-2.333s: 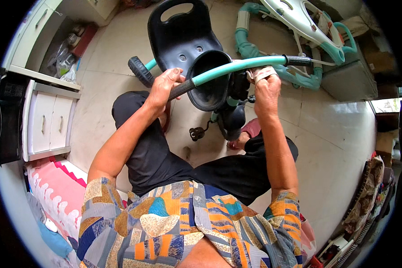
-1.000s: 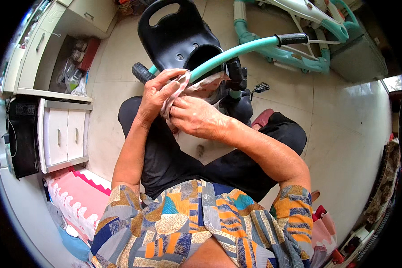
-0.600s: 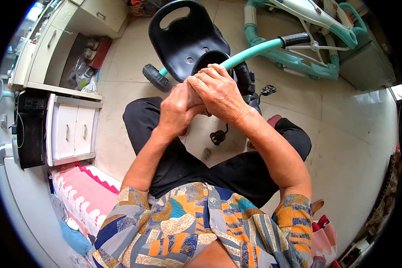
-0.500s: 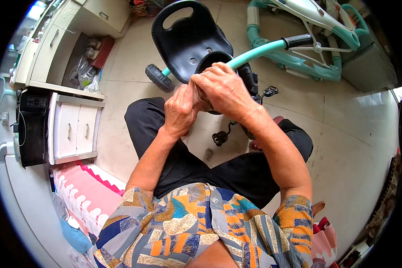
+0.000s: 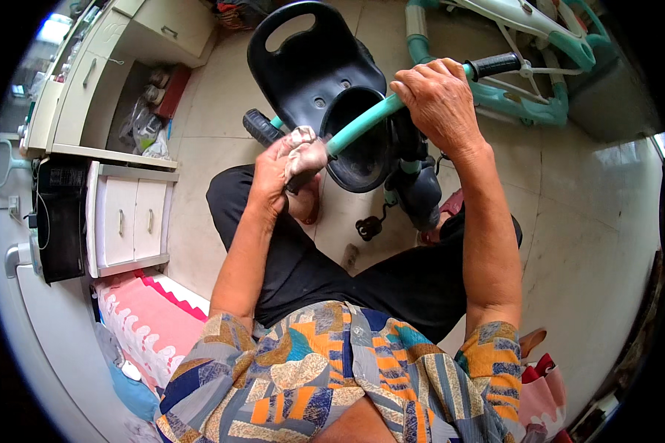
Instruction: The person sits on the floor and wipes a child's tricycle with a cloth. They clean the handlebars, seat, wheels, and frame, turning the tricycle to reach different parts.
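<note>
In front of my knees stands a child's tricycle with a black seat point(image 5: 307, 74) and a curved teal handlebar point(image 5: 369, 122). My left hand point(image 5: 273, 173) is closed round a pale crumpled cloth point(image 5: 303, 150), pressed against the handlebar's left end; both are slightly blurred. Part of a dark handle grip shows under the cloth. Toward the other end, my right hand point(image 5: 440, 103) wraps over the teal tube, just short of the black right grip point(image 5: 493, 66). Between the bar and the seat is a black oval tray point(image 5: 356, 166). A black pedal point(image 5: 368, 229) hangs below.
A teal and white wheeled frame point(image 5: 524, 103) stands at the far right. White cabinets point(image 5: 129, 221) line the left, beside a black appliance point(image 5: 59, 214). A pink cloth-covered piece point(image 5: 144, 314) lies near my left side. My legs point(image 5: 295, 255) flank the tricycle's front.
My right hand has moved from beside my left hand to the right along the handlebar and gripped it. My left hand has shifted slightly left and down, and the cloth shows more plainly.
</note>
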Demonstrator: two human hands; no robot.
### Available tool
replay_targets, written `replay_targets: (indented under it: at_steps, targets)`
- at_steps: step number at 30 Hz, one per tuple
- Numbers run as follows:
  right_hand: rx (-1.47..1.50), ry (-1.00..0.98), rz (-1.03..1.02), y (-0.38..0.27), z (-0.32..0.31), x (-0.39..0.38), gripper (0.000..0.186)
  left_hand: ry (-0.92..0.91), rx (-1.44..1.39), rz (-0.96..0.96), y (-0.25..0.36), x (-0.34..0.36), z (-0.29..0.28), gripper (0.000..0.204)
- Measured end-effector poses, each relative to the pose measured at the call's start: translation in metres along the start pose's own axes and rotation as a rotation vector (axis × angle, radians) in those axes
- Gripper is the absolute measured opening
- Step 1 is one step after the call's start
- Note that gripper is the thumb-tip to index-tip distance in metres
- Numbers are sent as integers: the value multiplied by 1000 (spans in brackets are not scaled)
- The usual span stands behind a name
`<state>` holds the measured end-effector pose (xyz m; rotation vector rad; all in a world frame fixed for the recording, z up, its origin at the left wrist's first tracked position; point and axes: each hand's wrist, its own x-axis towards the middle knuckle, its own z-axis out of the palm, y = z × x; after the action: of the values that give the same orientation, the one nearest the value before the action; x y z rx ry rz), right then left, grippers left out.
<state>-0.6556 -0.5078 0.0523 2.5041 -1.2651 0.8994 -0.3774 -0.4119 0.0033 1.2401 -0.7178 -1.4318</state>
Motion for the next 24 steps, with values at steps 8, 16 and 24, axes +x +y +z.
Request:
replay_targets:
  at_steps: [8,16,24]
  targets:
    - [49,30,39,1,8,2,26,-222,853,567,30,67,48,48]
    - [12,88,41,4,14,0,29,-297,1105,583,1,101,53,41]
    - [-47,85,64,2,19,4,33,-356,608,33,-41,45,-22,26]
